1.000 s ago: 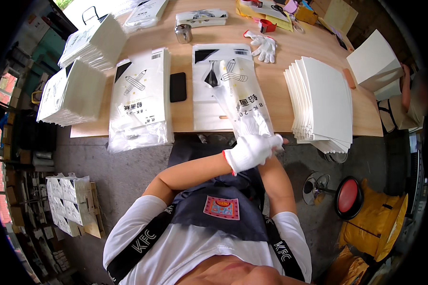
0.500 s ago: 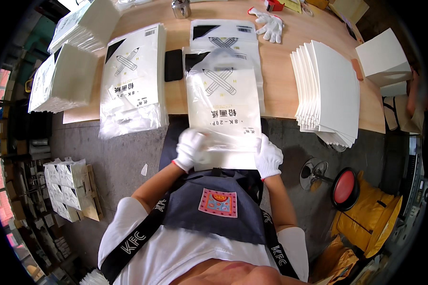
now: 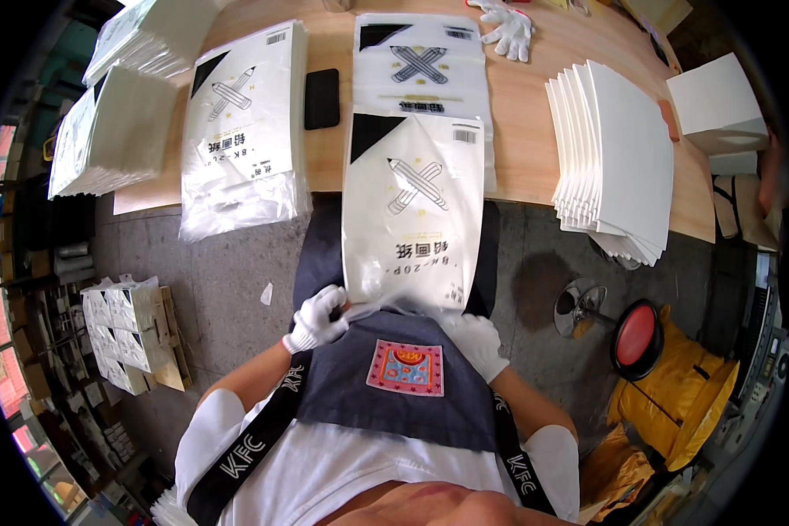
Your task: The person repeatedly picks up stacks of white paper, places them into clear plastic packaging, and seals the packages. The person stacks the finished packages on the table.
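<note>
A clear plastic bag [image 3: 415,210] with white drawing paper in it, printed with crossed pencils and a black corner, lies from the table's front edge toward my lap. Its loose plastic end is drawn up against my apron. My left hand [image 3: 318,317], in a white knit glove, is closed on the left corner of that end. My right hand [image 3: 473,340], gloved alike and slightly blurred, grips the right side of the plastic. Behind it, flat printed plastic bags [image 3: 421,66] lie on the table.
Left on the table [image 3: 329,167] are a stack of filled bags [image 3: 241,114], a black phone [image 3: 322,98] and more stacks [image 3: 114,131]. White paper sheets [image 3: 622,149] fan out at right, near a spare glove [image 3: 507,31]. A red-seated stool [image 3: 637,339] stands at lower right.
Both hands have pulled the bag toward my body, and its top has slid off most of the bags behind. The paper now sits inside up to near the plastic end.
</note>
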`<state>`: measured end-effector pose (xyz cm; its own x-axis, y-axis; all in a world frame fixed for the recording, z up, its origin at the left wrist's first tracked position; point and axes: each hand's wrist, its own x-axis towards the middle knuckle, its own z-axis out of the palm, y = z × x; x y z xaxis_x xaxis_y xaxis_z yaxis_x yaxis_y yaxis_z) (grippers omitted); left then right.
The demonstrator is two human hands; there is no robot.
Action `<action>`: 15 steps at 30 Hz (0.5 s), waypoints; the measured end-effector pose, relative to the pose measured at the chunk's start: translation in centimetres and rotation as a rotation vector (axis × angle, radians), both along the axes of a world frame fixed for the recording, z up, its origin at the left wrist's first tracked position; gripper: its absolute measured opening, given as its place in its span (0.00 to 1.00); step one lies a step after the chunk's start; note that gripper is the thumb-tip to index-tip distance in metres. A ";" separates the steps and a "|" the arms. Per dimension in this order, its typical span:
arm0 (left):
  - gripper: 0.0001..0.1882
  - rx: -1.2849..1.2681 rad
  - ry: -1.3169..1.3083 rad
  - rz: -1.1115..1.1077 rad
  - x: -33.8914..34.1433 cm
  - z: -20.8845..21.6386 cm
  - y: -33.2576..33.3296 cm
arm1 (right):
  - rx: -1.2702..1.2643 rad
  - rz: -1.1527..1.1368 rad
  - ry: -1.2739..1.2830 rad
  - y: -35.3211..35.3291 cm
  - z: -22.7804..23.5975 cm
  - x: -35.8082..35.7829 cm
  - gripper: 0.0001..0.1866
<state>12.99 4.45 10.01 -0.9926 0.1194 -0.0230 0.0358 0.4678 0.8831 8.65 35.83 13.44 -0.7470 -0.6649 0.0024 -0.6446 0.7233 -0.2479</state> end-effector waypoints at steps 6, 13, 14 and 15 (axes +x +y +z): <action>0.10 -0.091 0.013 0.414 -9.0 -0.2 0.5 | 0.120 -0.362 0.164 0.6 1.0 -9.3 0.13; 0.10 -0.213 0.049 0.271 -2.7 -5.0 -3.7 | -0.052 -0.368 -0.276 2.9 -5.0 -5.6 0.18; 0.10 -0.049 -0.057 0.421 -3.8 -5.1 -3.6 | -0.211 -0.481 -0.314 2.9 -4.2 -7.4 0.19; 0.10 0.118 -0.164 0.570 -5.4 -5.2 -3.6 | -0.311 -0.553 -0.316 3.2 -5.5 -9.0 0.20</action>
<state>7.61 0.84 4.76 -0.8857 -0.4190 -0.1999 -0.3325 0.2719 0.9031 -0.40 39.05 7.96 -0.9712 -0.1914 -0.1419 -0.0662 0.7889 -0.6109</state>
